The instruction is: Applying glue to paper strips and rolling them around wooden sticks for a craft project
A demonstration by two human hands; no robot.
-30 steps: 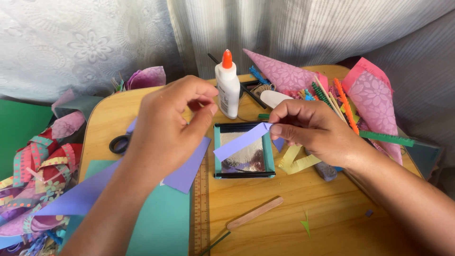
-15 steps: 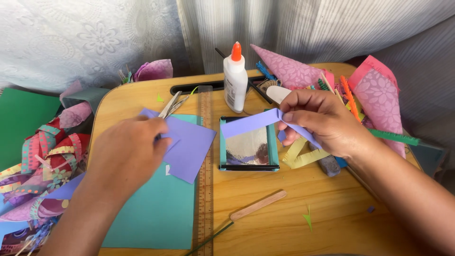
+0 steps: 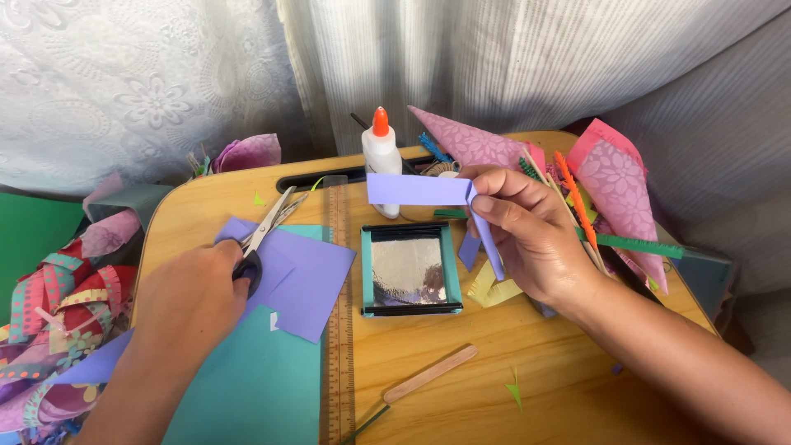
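1. Wooden bench point(image 3: 461, 354): occupies the centre of the view, loaded with craft paper.
2. Teal sheet point(image 3: 247, 387): lies flat at 7 o'clock, beside a wooden ruler point(image 3: 336, 313) running from 12 to 6.
3. Purple paper point(image 3: 309, 280): rests on the teal sheet, left of the mirror frame point(image 3: 409, 270) at centre.
4. Left hand point(image 3: 189, 301): at 8 o'clock, fingers closed over the black handles of the scissors point(image 3: 264, 235); blades point toward 1 o'clock, lying on the purple paper.
5. Right hand point(image 3: 527, 235): at 2 o'clock, fingers pinched on a folded purple strip point(image 3: 416, 189), held above the bench over the frame.
6. Glue bottle point(image 3: 381, 156): upright at 12 o'clock, behind the strip.
7. Craft stick point(image 3: 430, 373): at 6 o'clock, flat on the bench.
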